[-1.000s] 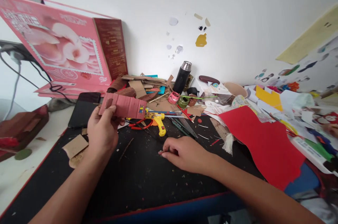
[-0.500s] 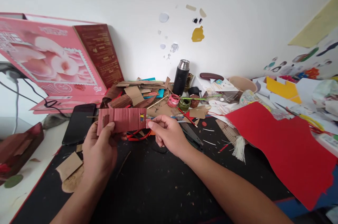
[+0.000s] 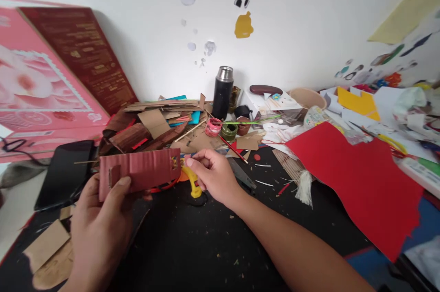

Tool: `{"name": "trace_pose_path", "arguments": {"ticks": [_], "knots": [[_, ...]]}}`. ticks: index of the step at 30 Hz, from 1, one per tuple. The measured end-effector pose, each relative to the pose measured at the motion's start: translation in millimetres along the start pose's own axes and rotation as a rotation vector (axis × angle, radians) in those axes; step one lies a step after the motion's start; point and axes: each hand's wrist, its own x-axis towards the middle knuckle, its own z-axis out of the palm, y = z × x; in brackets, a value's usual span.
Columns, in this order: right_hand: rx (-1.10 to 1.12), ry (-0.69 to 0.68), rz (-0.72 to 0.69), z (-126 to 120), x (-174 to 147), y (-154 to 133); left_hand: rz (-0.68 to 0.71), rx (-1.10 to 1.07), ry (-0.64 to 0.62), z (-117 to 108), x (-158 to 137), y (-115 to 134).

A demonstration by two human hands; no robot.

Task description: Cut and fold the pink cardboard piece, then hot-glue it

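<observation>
My left hand [image 3: 103,218] is closed on the left end of a strip of red-painted cardboard [image 3: 147,170], thumb on its front face. A small raised cardboard tab [image 3: 114,175] stands near that thumb, and a thin stick [image 3: 85,162] juts out past the left end. Close to the right end of the strip is a small cut-out opening [image 3: 174,162]. Beside it, the thumb and forefinger of my right hand [image 3: 213,173] pinch a tiny reddish piece [image 3: 187,158]. Behind the strip lies a yellow tool handle [image 3: 195,186], partly hidden.
Cardboard scraps [image 3: 154,122], paint jars [image 3: 213,127] and a black thermos [image 3: 222,95] crowd the back of the black table [image 3: 178,246]. A phone [image 3: 63,175] lies left, below a pink box [image 3: 44,76]. A large red sheet [image 3: 357,182] covers the right side.
The view has shifted, and the cardboard strip with my left hand now appears lower and further left. More of the yellow handle shows. Both hands keep their grips.
</observation>
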Motion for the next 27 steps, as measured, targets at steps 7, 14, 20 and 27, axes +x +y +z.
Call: {"name": "trace_pose_path", "arguments": {"ticks": [7, 14, 20, 27], "knots": [[0.012, -0.028, -0.018, 1.1, -2.6, 0.8, -0.067, 0.011, -0.039, 1.9, -1.3, 0.7], [-0.020, -0.019, -0.034, -1.3, -1.5, 1.9, -0.063, -0.061, -0.023, -1.6, 2.4, -6.4], [-0.002, -0.015, -0.024, -0.9, -2.0, 1.4, -0.043, -0.050, -0.044, -4.1, 3.1, -7.8], [0.004, -0.025, -0.031, -0.9, -2.8, 3.3, 0.008, -0.088, -0.051, -2.6, 1.8, -5.0]]}}
